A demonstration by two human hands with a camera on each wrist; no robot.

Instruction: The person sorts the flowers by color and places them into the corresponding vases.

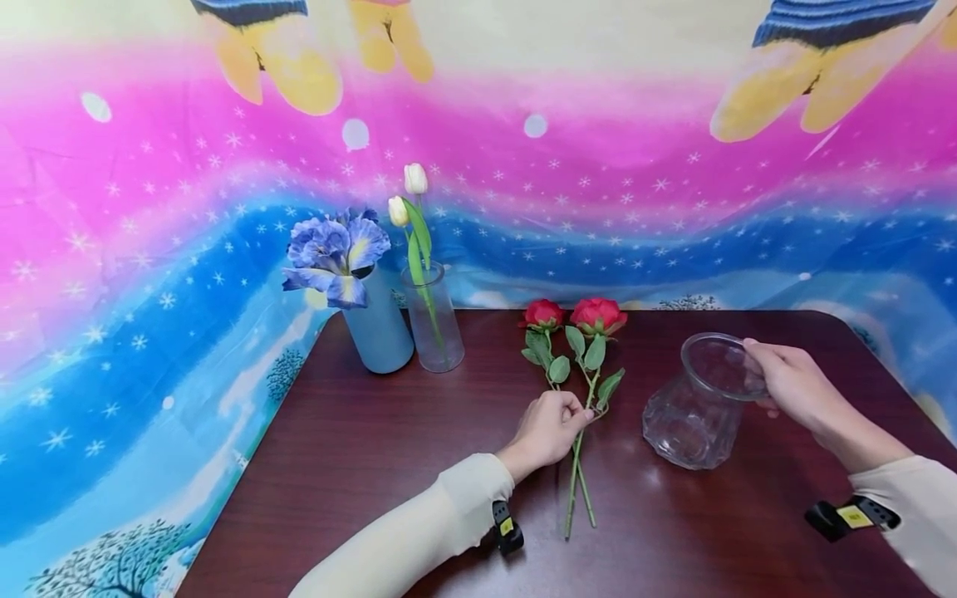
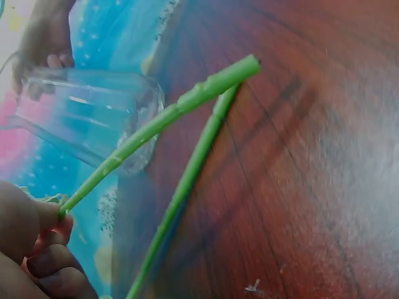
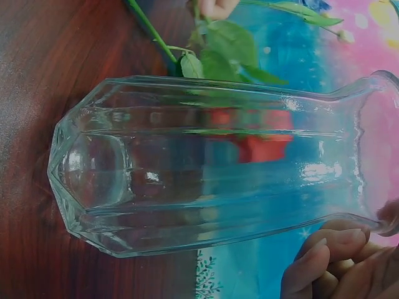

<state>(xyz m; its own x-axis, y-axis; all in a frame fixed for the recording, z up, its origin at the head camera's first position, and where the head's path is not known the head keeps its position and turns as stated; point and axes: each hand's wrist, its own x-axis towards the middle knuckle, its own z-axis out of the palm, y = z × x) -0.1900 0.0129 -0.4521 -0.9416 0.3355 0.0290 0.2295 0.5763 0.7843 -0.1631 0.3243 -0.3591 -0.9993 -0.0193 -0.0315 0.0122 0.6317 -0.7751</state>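
Observation:
My left hand [image 1: 549,428] pinches the green stem of a red rose [image 1: 598,318] between thumb and fingers. In the left wrist view that stem [image 2: 146,131] slants up from the fingertips, crossing a second stem [image 2: 187,174]. The other red rose [image 1: 543,314] lies to the left, its stem crossing the first. On the right, my right hand [image 1: 796,390] grips the flared rim of a clear faceted glass vase [image 1: 691,423]. No stems are inside this vase, and in the right wrist view a red bloom [image 3: 262,137] shows through its glass wall.
At the table's back left stand a blue vase [image 1: 380,328] with blue-purple flowers [image 1: 336,249] and a clear cylindrical vase [image 1: 441,340] holding two white tulips [image 1: 415,178]. A printed cloth [image 1: 538,191] hangs behind the dark wooden table [image 1: 359,465].

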